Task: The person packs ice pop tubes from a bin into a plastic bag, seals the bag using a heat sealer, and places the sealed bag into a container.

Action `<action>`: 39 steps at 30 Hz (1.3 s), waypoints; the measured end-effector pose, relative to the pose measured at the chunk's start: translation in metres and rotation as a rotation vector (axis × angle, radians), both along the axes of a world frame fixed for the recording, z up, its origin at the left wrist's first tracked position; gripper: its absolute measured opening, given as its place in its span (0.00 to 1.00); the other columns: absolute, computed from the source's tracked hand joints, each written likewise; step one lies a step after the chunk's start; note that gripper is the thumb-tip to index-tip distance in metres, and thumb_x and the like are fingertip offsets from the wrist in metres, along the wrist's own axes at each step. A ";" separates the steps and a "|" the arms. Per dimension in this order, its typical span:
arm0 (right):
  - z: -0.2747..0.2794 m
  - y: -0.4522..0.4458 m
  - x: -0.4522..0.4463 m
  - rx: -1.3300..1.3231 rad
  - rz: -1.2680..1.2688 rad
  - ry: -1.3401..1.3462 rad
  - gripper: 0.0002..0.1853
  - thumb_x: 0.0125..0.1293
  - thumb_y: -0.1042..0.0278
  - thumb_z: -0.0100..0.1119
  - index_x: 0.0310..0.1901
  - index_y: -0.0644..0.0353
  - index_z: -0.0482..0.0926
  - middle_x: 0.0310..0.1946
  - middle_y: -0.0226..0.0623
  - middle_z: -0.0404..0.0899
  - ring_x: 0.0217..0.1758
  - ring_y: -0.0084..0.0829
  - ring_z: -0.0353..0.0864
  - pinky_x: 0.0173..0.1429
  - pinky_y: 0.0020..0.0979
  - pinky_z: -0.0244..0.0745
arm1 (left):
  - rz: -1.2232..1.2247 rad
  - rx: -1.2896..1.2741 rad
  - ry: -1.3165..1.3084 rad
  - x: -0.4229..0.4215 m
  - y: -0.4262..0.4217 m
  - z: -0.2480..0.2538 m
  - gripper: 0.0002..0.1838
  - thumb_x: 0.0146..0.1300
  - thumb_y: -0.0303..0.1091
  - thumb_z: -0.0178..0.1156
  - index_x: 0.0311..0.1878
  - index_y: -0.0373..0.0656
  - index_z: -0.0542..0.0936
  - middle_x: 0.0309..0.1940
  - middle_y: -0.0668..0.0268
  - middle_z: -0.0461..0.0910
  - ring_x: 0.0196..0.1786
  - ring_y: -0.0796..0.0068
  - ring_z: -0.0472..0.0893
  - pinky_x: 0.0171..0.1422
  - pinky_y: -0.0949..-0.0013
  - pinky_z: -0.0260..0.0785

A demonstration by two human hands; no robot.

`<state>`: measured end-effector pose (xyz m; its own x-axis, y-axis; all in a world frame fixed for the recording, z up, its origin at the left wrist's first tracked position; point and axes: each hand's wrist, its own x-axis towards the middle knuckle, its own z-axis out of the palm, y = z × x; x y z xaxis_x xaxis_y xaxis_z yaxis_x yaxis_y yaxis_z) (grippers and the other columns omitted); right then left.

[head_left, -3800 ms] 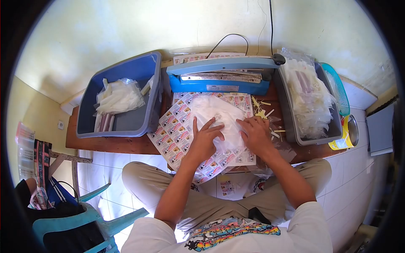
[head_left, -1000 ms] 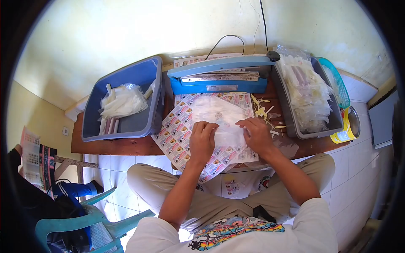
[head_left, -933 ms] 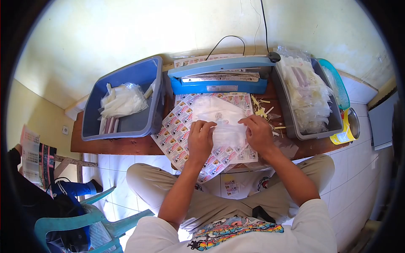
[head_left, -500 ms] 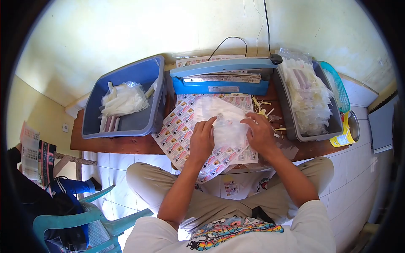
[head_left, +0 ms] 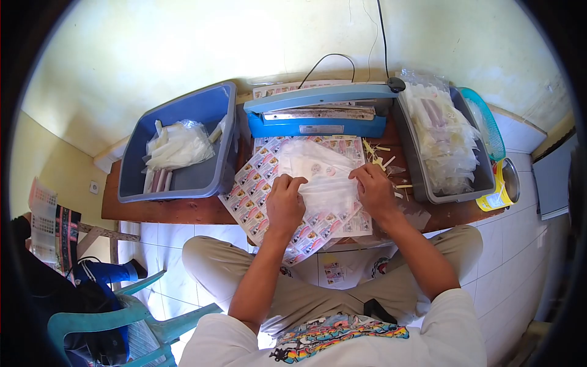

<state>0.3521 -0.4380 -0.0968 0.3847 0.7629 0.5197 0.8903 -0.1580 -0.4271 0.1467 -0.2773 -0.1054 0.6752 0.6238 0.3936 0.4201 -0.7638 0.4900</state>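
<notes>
Translucent plastic bags (head_left: 323, 174) with small round printed marks lie stacked on printed label sheets (head_left: 254, 189) in front of me. My left hand (head_left: 285, 200) is closed at the left side of the top bag, fingers curled in a pinch on the plastic. On the opposite side, my right hand (head_left: 374, 191) pinches the bag's right edge between thumb and fingers. Between the hands the plastic is drawn into crosswise folds. Just beyond the bags stands a blue impulse sealer (head_left: 318, 127), its long arm running across the top.
At the left, a blue-grey tub (head_left: 211, 183) contains white packets. A grey tub (head_left: 455, 199) at the right is heaped with filled plastic packets. Beside it are a teal basket (head_left: 489, 125) and a yellow tin (head_left: 496, 199). Yellowish scraps (head_left: 380, 160) litter the wooden table (head_left: 165, 211). A person sits at far left.
My left hand has moved slightly left and down, and its fingers have curled in. My right fingers have closed at the bag's edge. Folds now cross the plastic, and the round marks show more plainly.
</notes>
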 end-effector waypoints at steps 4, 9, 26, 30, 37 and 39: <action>-0.001 -0.003 -0.001 -0.052 -0.006 0.190 0.16 0.60 0.82 0.70 0.49 0.57 0.86 0.47 0.41 0.84 0.53 0.48 0.86 0.57 0.43 0.84 | -0.076 -0.003 -0.045 -0.005 0.002 0.006 0.20 0.58 0.21 0.70 0.55 0.47 0.88 0.47 0.61 0.82 0.54 0.55 0.82 0.58 0.54 0.78; 0.010 -0.004 0.005 -0.062 0.079 0.296 0.22 0.60 0.79 0.74 0.57 0.58 0.85 0.52 0.45 0.84 0.56 0.49 0.87 0.59 0.42 0.84 | -0.140 -0.034 -0.025 -0.002 -0.007 0.007 0.18 0.61 0.29 0.75 0.55 0.44 0.88 0.51 0.60 0.85 0.57 0.54 0.82 0.62 0.53 0.77; 0.049 -0.025 0.005 -0.177 0.337 0.448 0.30 0.57 0.72 0.66 0.65 0.58 0.83 0.64 0.47 0.84 0.68 0.49 0.84 0.76 0.44 0.75 | -0.309 -0.305 -0.115 -0.013 -0.006 0.028 0.16 0.74 0.38 0.64 0.59 0.41 0.87 0.58 0.52 0.86 0.65 0.49 0.81 0.72 0.51 0.71; 0.057 -0.012 -0.018 -0.131 0.315 0.521 0.26 0.61 0.78 0.65 0.64 0.63 0.84 0.61 0.44 0.87 0.65 0.37 0.87 0.72 0.40 0.79 | -0.217 -0.364 -0.232 -0.018 -0.001 0.050 0.14 0.75 0.36 0.66 0.57 0.40 0.88 0.56 0.52 0.88 0.62 0.50 0.85 0.68 0.54 0.75; 0.079 0.060 -0.066 -0.023 0.476 0.676 0.19 0.71 0.79 0.68 0.63 0.63 0.84 0.58 0.41 0.88 0.57 0.31 0.90 0.64 0.33 0.85 | -0.076 -0.296 -0.413 -0.061 0.055 0.092 0.15 0.69 0.19 0.60 0.56 0.34 0.86 0.52 0.52 0.90 0.57 0.59 0.90 0.65 0.63 0.77; 0.088 0.093 -0.077 -0.018 0.508 0.682 0.19 0.72 0.78 0.68 0.63 0.64 0.83 0.58 0.42 0.88 0.57 0.30 0.90 0.64 0.34 0.85 | -0.007 -0.318 -0.452 -0.074 0.075 0.105 0.17 0.67 0.16 0.56 0.56 0.33 0.86 0.51 0.52 0.91 0.57 0.62 0.90 0.66 0.64 0.77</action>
